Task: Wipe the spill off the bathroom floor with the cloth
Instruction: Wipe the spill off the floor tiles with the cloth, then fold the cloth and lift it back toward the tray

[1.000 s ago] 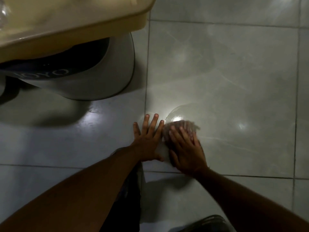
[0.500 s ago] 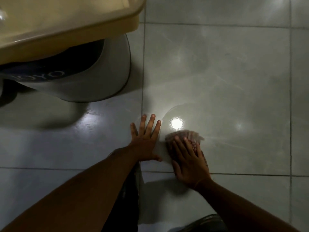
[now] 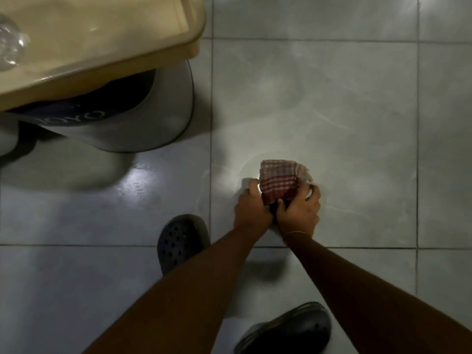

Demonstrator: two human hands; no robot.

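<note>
With both the left hand (image 3: 251,205) and right hand (image 3: 300,209) pinching the bunched cloth (image 3: 279,181), reduced contact may smear the spill (image 3: 227,175) leftward.

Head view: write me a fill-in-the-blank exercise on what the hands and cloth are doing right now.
1. The checked cloth is gripped by ____ hands.
2. The left hand holds the cloth's ____ side.
3. A thin bracelet sits on the ____ wrist, behind the right hand.
4. The dark clog stands on the ____ floor.

Missing words: both; left; right; tiled
</note>
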